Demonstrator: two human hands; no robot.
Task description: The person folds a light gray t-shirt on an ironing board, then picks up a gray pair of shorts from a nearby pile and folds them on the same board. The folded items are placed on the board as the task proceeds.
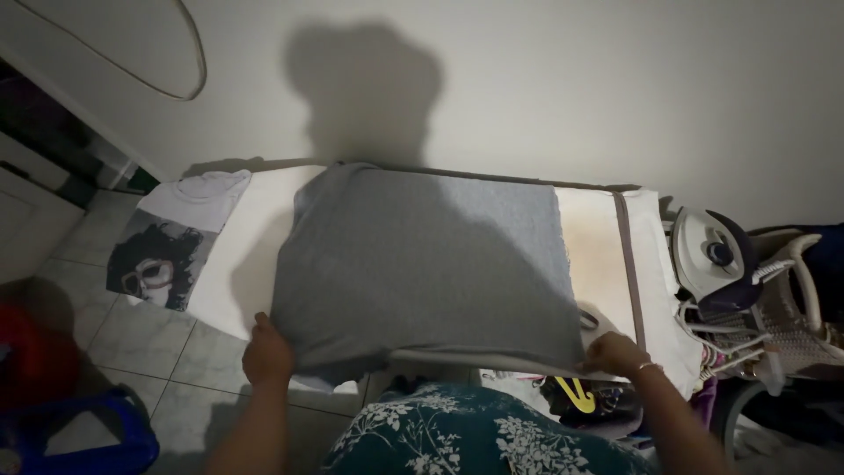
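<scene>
Head view: grey garment [422, 264] lay flat across the ironing board [598, 255], its near edge pinched at the left corner by the left hand [266, 354] and at the right corner by the right hand [615, 354].

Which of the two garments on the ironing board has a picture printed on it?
The white T-shirt hanging off the board's left end has a dark printed face. The grey garment, spread across the ironing board and gripped by the left hand and right hand, is plain.
</scene>
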